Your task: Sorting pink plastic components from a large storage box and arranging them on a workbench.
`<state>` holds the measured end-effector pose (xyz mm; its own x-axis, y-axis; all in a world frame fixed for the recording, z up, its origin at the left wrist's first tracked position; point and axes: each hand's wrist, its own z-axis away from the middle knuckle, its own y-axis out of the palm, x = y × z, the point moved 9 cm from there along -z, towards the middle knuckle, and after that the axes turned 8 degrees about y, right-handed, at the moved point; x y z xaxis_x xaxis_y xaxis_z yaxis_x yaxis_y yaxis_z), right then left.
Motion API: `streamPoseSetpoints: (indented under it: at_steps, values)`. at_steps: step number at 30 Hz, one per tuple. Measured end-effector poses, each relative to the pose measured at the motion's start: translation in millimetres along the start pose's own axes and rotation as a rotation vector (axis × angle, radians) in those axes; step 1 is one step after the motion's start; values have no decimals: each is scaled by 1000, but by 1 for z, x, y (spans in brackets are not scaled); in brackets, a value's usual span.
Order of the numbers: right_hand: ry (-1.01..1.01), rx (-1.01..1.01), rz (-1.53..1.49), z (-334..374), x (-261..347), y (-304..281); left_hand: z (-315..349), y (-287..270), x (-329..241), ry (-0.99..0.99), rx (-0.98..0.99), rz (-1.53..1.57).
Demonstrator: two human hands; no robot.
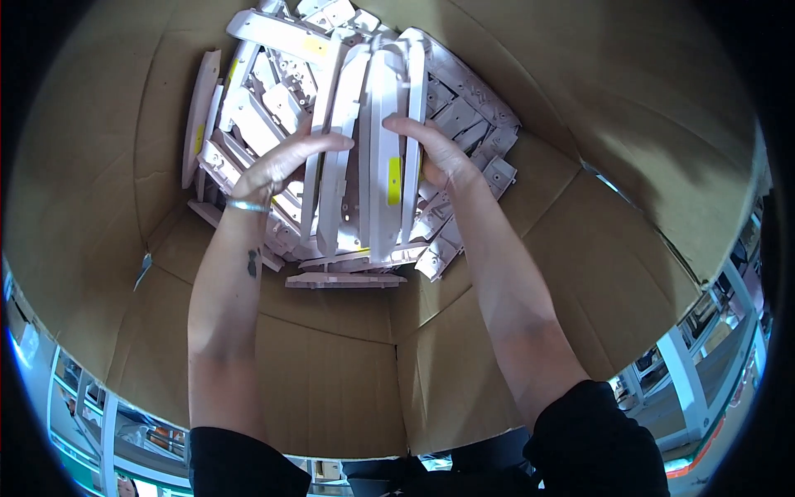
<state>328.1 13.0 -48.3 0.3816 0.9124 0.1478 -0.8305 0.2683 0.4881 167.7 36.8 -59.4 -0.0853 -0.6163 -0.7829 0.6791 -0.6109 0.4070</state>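
Several long white plastic panels [383, 124] stand side by side between my two hands, deep inside a large cardboard box. My left hand [286, 164] grips the left side of this bundle, its thumb laid across the panels and its fingers hidden behind them. On the right side, my right hand [436, 154] clasps the bundle, thumb over the edge, the other fingers mostly out of sight. One held panel carries a yellow label [394, 181]. Beneath and around the bundle lies a pile of similar white plastic parts [261, 124], some with yellow labels too.
Tall brown cardboard walls [331, 373] surround both forearms. A loose white panel [346, 282] lies at the pile's near edge, and another [201, 120] leans at its left. Outside the box, metal racks [686, 381] stand at the lower right and lower left.
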Motion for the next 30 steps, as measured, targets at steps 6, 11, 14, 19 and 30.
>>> streamPoseSetpoints:
  at_steps: [6,11,14,19,30]
  values:
    - [10,31,119,91,19,70,86,68,-106,-361,-345,185]
    - [-335,-13,329,218,40,137,170,139,-184,-217,-432,349]
    - [-427,41,234,332,46,179,223,197,-257,-222,-398,172]
    - [-534,-53,325,504,14,207,279,320,-332,-137,-220,254]
    - [-1094,-314,-94,781,-134,114,293,579,-362,-219,227,78]
